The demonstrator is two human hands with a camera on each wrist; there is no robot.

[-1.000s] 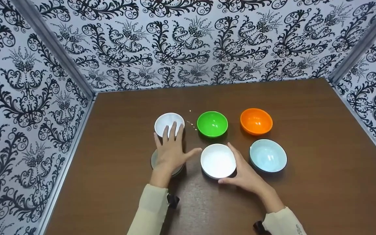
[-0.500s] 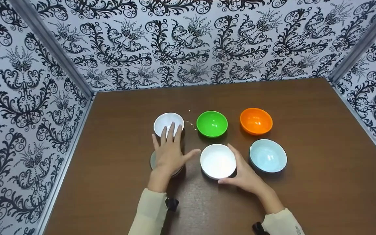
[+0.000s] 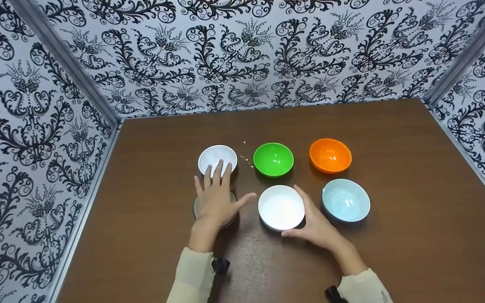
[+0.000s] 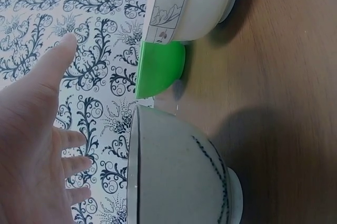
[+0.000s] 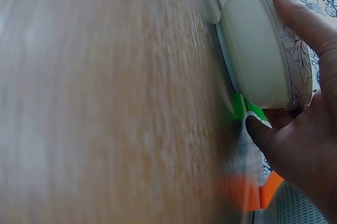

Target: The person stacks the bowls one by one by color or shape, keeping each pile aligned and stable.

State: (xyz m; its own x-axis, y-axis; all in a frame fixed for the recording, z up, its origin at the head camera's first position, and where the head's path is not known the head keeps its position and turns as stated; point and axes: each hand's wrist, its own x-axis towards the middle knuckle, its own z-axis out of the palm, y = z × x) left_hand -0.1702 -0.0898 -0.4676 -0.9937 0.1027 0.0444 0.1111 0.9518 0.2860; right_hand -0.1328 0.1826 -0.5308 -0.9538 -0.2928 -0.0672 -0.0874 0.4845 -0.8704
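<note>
My left hand [image 3: 215, 204] hovers palm down, fingers spread, over a greyish bowl [image 3: 198, 208] and hides most of it. In the left wrist view that bowl [image 4: 176, 168] shows a dark dotted line on its side, with the palm above its rim. Fingertips overlap a small white bowl [image 3: 214, 155] farther back. My right hand [image 3: 318, 225] holds a larger white bowl [image 3: 281, 208] by its right side, thumb at the near edge and fingers along the far side. A floral band runs below that bowl's rim [image 5: 296, 60] in the right wrist view.
Behind the held bowl stands a green bowl [image 3: 273, 159], with an orange bowl [image 3: 330, 155] to its right. A light blue bowl [image 3: 345, 200] sits just right of my right hand. Small pale crumbs [image 3: 246, 160] lie beside the green bowl. Patterned walls [image 3: 242, 63] enclose the brown table [image 3: 415, 189].
My left hand has drawn back slightly toward me and to the left, still spread. The right hand and its white bowl have stayed in place.
</note>
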